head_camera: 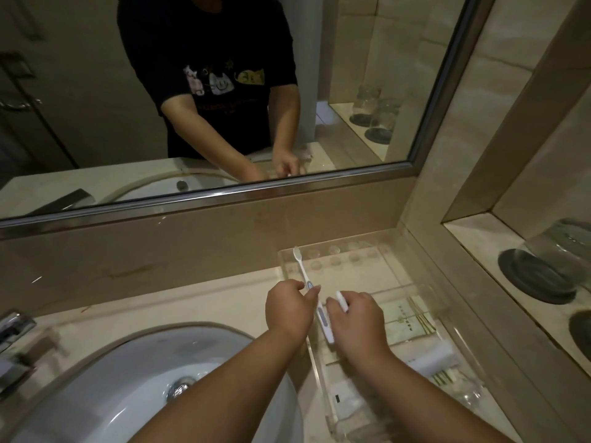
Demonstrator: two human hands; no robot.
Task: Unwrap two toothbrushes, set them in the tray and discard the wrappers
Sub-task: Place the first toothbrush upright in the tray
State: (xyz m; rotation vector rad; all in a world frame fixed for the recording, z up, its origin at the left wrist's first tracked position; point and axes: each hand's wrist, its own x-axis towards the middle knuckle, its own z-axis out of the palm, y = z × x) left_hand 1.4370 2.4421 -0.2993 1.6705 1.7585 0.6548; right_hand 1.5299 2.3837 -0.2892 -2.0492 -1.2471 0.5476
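A white toothbrush [303,270] with a blue grip lies tilted over the left side of the clear acrylic tray [377,243], bristles pointing toward the mirror. My left hand [287,311] pinches its neck between thumb and forefinger. My right hand [356,319] is just to the right, over the tray, closed around a second white handle [341,301]. Only the end of this handle sticks out above the fingers, and it looks like the second toothbrush. The lower end of the first brush runs between my two hands. No wrapper is visible.
The tray also holds flat amenity packets [406,318] and white boxes [345,398]. A white sink [128,378] lies to the left, with the faucet [12,330] at the far left. A wall niche on the right holds upturned glasses [563,251] on dark coasters. The mirror [224,91] is behind.
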